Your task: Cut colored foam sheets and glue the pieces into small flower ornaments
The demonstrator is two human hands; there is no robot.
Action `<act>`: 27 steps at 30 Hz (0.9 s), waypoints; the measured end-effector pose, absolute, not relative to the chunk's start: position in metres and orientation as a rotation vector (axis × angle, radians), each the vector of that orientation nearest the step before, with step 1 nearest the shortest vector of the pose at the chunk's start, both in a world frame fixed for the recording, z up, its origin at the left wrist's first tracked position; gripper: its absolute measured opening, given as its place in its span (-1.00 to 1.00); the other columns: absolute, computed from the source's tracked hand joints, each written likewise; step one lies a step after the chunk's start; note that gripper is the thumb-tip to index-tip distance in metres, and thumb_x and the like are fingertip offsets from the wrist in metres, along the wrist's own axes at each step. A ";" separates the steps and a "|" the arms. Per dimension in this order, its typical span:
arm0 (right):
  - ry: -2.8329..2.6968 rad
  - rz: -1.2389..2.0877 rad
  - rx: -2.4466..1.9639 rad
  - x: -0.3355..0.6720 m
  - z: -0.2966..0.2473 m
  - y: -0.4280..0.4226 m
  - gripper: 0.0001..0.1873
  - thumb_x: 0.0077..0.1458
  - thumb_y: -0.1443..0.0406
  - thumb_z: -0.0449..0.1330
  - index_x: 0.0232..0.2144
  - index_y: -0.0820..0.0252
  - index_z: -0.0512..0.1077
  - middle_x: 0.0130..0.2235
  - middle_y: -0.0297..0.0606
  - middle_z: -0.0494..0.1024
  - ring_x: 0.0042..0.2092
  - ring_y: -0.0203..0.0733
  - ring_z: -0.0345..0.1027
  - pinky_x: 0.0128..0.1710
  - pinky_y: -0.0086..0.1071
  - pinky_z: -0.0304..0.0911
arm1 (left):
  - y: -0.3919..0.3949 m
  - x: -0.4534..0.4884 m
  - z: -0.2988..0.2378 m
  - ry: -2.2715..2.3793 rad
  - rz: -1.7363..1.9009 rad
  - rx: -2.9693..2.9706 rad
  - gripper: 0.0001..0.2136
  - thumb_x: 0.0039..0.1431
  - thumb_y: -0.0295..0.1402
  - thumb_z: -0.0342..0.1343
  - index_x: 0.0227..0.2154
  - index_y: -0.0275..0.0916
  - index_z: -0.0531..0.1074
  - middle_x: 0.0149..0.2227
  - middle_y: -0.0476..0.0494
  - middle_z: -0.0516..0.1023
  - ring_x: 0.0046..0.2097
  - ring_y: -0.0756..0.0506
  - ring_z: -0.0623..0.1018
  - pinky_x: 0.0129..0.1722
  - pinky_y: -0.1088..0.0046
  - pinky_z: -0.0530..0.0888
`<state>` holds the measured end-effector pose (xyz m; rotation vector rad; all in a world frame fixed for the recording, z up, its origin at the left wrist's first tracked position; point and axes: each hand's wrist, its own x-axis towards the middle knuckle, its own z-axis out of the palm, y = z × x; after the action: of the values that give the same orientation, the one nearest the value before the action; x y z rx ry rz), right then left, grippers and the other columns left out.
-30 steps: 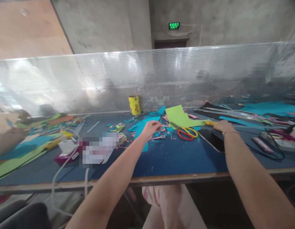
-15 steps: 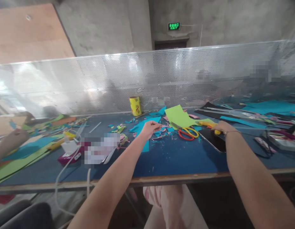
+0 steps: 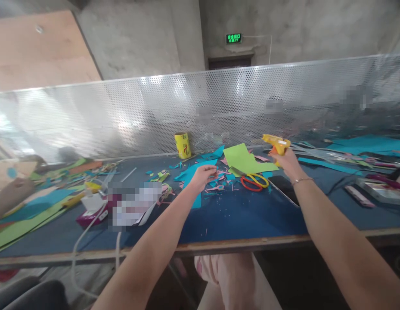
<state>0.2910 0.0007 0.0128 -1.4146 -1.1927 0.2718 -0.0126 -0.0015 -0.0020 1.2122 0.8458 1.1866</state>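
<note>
My right hand (image 3: pixel 287 162) grips a yellow hot glue gun (image 3: pixel 277 143) by its handle, held up above the table with the nozzle toward the left. My left hand (image 3: pixel 204 175) is closed in a pinch over the paper scraps; whatever lies between its fingertips is too small to make out. Under and behind it spreads blue paper (image 3: pixel 196 172) with pink and blue snippets around. Between my hands lie a sheet of light green paper (image 3: pixel 239 158) and scissors with red and yellow handles (image 3: pixel 253 183). A dark phone (image 3: pixel 285 189) rests below my right wrist.
A yellow tape roll (image 3: pixel 182 145) stands upright near the perforated metal screen (image 3: pixel 148 116). To the left are a purple power strip (image 3: pixel 90 217) with a white cable and a white paper (image 3: pixel 138 209). Another person's hand (image 3: pixel 12 193) is at far left. Clear sticks (image 3: pixel 319 154) lie at right.
My right hand has lifted the glue gun from the table, up and to the left, and its nozzle now points left. My left hand keeps its pinch in nearly the same place.
</note>
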 end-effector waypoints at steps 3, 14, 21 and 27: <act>-1.284 0.462 -1.234 0.242 0.013 -0.008 -0.70 -0.29 0.23 0.24 -0.45 0.22 0.27 -0.60 -0.43 0.29 -0.63 -0.41 0.15 -0.64 -0.48 0.13 | -0.006 -0.007 -0.003 0.858 1.149 1.305 -0.87 -0.14 -0.48 0.16 -0.47 -0.36 0.35 -0.56 -0.04 0.42 -0.46 0.04 0.45 -0.31 0.40 0.43; -1.572 0.838 -1.104 0.196 0.008 -0.028 -0.70 -0.24 0.39 0.19 -0.33 0.20 0.32 -0.41 -0.29 0.46 -0.50 -0.36 0.28 -0.57 -0.49 0.22 | -0.021 0.010 -0.002 0.819 1.042 1.353 -0.87 -0.08 -0.51 0.12 -0.48 -0.32 0.25 -0.55 -0.03 0.43 -0.48 0.05 0.48 -0.38 0.46 0.43; -1.677 0.903 -1.131 0.192 0.003 -0.024 -0.61 -0.25 0.39 0.21 -0.27 0.24 0.25 -0.30 -0.20 0.49 -0.51 -0.35 0.31 -0.62 -0.49 0.20 | -0.025 0.020 -0.007 0.828 1.053 1.293 -0.84 -0.09 -0.50 0.15 -0.50 -0.31 0.23 -0.56 -0.03 0.44 -0.52 0.05 0.47 -0.39 0.47 0.43; -1.729 0.815 -1.200 0.193 -0.004 -0.019 -0.60 -0.26 0.36 0.23 -0.29 0.26 0.24 -0.33 -0.20 0.47 -0.47 -0.31 0.33 -0.56 -0.47 0.22 | -0.025 0.028 -0.012 0.851 1.058 1.255 -0.84 -0.12 -0.53 0.15 -0.50 -0.31 0.24 -0.58 -0.03 0.44 -0.53 0.06 0.46 -0.40 0.48 0.43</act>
<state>0.1929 -0.0187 -0.0040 -1.2004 -1.7285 0.8150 0.0276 -0.0246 -0.0116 1.2551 0.8515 1.0576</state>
